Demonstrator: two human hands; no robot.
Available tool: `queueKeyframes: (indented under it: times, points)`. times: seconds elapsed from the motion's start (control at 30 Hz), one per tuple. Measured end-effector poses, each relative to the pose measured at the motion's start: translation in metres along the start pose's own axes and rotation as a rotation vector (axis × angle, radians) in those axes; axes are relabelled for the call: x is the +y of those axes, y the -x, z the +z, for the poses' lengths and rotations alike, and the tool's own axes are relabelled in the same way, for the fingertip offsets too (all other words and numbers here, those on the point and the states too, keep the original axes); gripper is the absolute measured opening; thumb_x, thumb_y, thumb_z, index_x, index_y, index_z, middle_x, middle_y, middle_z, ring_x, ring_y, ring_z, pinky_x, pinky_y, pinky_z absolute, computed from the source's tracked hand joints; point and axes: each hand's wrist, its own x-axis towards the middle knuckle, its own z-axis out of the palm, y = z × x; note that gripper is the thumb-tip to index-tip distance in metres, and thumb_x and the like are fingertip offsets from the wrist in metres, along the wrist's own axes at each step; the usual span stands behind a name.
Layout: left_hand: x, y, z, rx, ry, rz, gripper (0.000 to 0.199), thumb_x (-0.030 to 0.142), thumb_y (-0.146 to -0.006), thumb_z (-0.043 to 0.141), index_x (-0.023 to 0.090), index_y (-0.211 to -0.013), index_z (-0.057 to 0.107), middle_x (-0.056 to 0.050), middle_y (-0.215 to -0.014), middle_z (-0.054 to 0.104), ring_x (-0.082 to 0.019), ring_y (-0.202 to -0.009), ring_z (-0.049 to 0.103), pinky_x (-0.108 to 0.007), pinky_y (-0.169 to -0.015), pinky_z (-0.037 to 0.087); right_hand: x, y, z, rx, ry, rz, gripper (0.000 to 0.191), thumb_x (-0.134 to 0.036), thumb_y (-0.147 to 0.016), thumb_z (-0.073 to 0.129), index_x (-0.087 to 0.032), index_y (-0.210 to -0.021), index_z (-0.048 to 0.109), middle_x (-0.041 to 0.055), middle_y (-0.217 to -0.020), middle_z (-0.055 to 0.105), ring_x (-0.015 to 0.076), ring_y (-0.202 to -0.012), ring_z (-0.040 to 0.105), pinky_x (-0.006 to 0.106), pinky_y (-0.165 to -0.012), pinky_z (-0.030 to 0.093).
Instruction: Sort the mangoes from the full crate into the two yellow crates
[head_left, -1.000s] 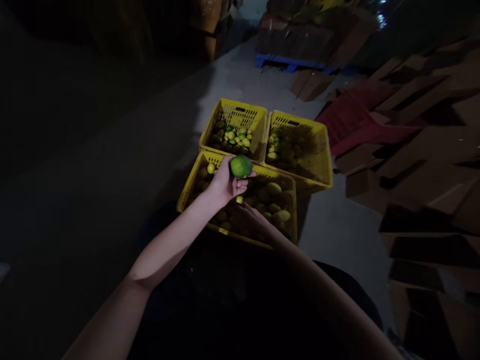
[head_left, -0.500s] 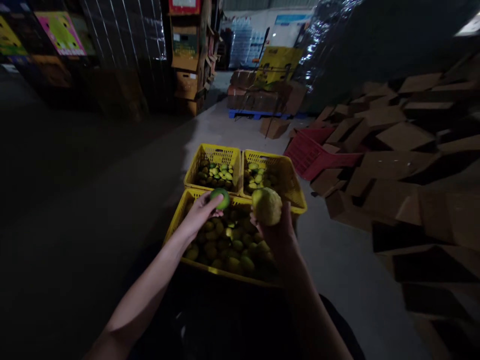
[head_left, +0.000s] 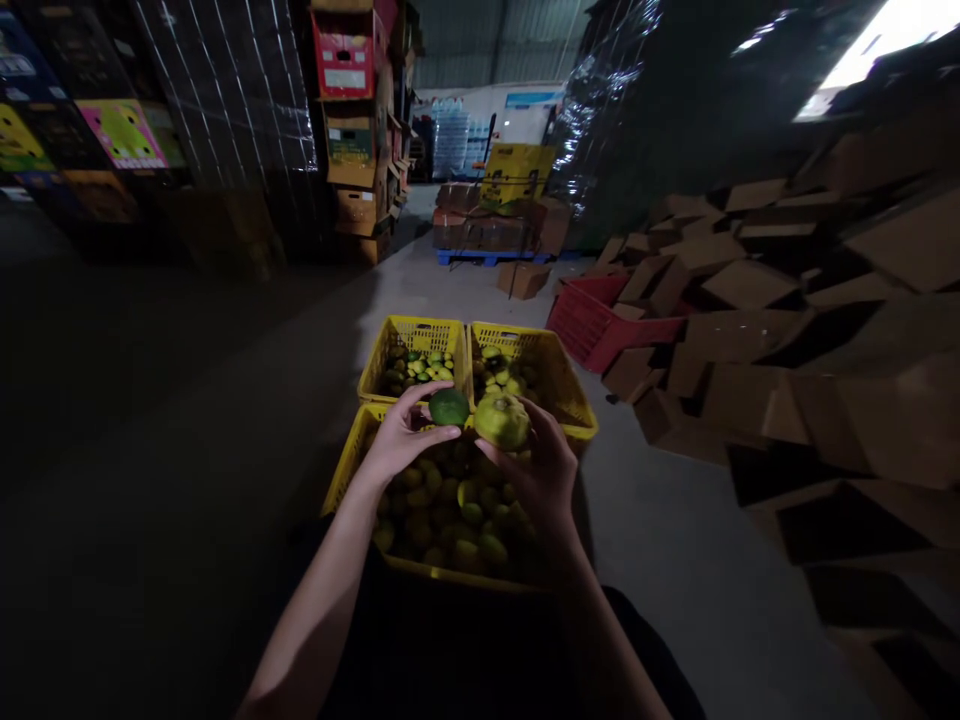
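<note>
Between the thumb and fingers of my left hand (head_left: 403,438) is a small dark green citrus fruit (head_left: 449,408). My right hand (head_left: 546,465) grips a larger, bumpy yellow-green citrus fruit (head_left: 502,420). The two fruits are held side by side, nearly touching, above the near yellow crate (head_left: 431,572). That crate holds many greenish-yellow fruits (head_left: 442,505), dim in the shadow. Behind it stand a far left yellow crate (head_left: 373,372) and a far right yellow crate (head_left: 577,388), each with smaller green and yellow fruits inside.
A red crate (head_left: 589,325) lies tipped by a heap of flattened and open cardboard boxes (head_left: 750,340) on the right. Farther back, a blue pallet (head_left: 487,257) carries boxes. Stacked cartons (head_left: 352,150) rise at the back left.
My hands have drawn together, bringing the two fruits close side by side. The right hand has turned its fruit and moved left. The camera view has tilted upward.
</note>
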Motion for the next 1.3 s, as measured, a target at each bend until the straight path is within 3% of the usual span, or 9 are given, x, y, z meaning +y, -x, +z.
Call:
queueKeyframes:
  times: [0.23, 0.37, 0.57, 0.77, 0.9, 1.1, 1.2, 1.3]
  points:
    - [-0.002, 0.003, 0.005, 0.079, 0.079, 0.086, 0.052, 0.031, -0.063, 0.081, 0.024, -0.107, 0.053, -0.003, -0.110, 0.058, -0.015, -0.092, 0.060, -0.025, -0.081, 0.049, 0.000, -0.001, 0.011, 0.027, -0.080, 0.049, 0.060, -0.032, -0.064, 0.077, -0.024, -0.121, 0.058, 0.0101, -0.121, 0.062, 0.0277, -0.109, 0.060, 0.044, -0.090, 0.052]
    - [-0.007, 0.003, 0.001, 0.059, -0.079, 0.069, 0.047, 0.033, -0.067, 0.078, 0.023, -0.105, 0.052, -0.003, -0.103, 0.060, -0.015, -0.089, 0.060, -0.024, -0.078, 0.048, 0.001, -0.002, 0.015, 0.035, -0.166, 0.073, 0.061, -0.031, -0.065, 0.077, -0.024, -0.122, 0.057, 0.0103, -0.121, 0.063, 0.0264, -0.109, 0.060, 0.042, -0.090, 0.052]
    - [-0.008, 0.006, -0.001, 0.016, -0.440, 0.150, 0.047, 0.032, -0.066, 0.078, 0.023, -0.108, 0.059, -0.006, -0.109, 0.063, -0.022, -0.103, 0.058, -0.031, -0.092, 0.043, 0.004, -0.004, 0.016, 0.027, -0.130, 0.012, 0.062, -0.030, -0.062, 0.080, -0.025, -0.120, 0.059, 0.0100, -0.120, 0.062, 0.0279, -0.110, 0.060, 0.045, -0.093, 0.050]
    - [-0.004, 0.002, -0.003, 0.216, -0.407, 0.286, 0.048, 0.032, -0.064, 0.080, 0.026, -0.110, 0.066, -0.008, -0.112, 0.056, -0.023, -0.109, 0.054, -0.032, -0.096, 0.042, 0.000, -0.005, 0.015, 0.058, 0.003, -0.101, 0.059, -0.027, -0.064, 0.079, -0.025, -0.120, 0.059, 0.0096, -0.118, 0.063, 0.0277, -0.107, 0.061, 0.045, -0.094, 0.050]
    - [-0.001, 0.002, -0.004, 0.200, -0.371, 0.282, 0.051, 0.031, -0.063, 0.081, 0.027, -0.111, 0.066, -0.007, -0.114, 0.059, -0.024, -0.110, 0.055, -0.034, -0.098, 0.041, -0.004, -0.005, 0.016, 0.067, 0.035, -0.142, 0.058, -0.024, -0.064, 0.079, -0.026, -0.118, 0.060, 0.0087, -0.115, 0.064, 0.0274, -0.106, 0.061, 0.045, -0.092, 0.051]
    - [-0.006, 0.002, -0.005, 0.187, -0.168, 0.196, 0.057, 0.027, -0.057, 0.084, 0.023, -0.109, 0.062, -0.005, -0.105, 0.066, -0.020, -0.100, 0.060, -0.030, -0.090, 0.045, -0.010, -0.004, 0.019, 0.031, -0.323, 0.116, 0.061, -0.027, -0.058, 0.083, -0.026, -0.112, 0.056, 0.0080, -0.112, 0.065, 0.0256, -0.102, 0.063, 0.042, -0.087, 0.054]
    - [-0.006, 0.003, -0.007, 0.145, 0.000, 0.070, 0.056, 0.026, -0.054, 0.085, 0.021, -0.105, 0.063, -0.004, -0.099, 0.068, -0.017, -0.090, 0.062, -0.028, -0.084, 0.048, -0.015, -0.006, 0.017, -0.019, -0.494, 0.278, 0.054, -0.028, -0.058, 0.082, -0.026, -0.106, 0.057, 0.0052, -0.107, 0.068, 0.0242, -0.098, 0.065, 0.038, -0.082, 0.055]
    - [-0.004, 0.004, -0.008, 0.120, 0.109, -0.095, 0.051, 0.028, -0.053, 0.085, 0.018, -0.099, 0.068, -0.004, -0.097, 0.069, -0.017, -0.086, 0.064, -0.029, -0.083, 0.049, -0.011, -0.008, 0.014, -0.076, -0.545, 0.399, 0.038, -0.039, -0.072, 0.069, -0.024, -0.106, 0.060, 0.0058, -0.100, 0.070, 0.0243, -0.091, 0.067, 0.038, -0.078, 0.055]
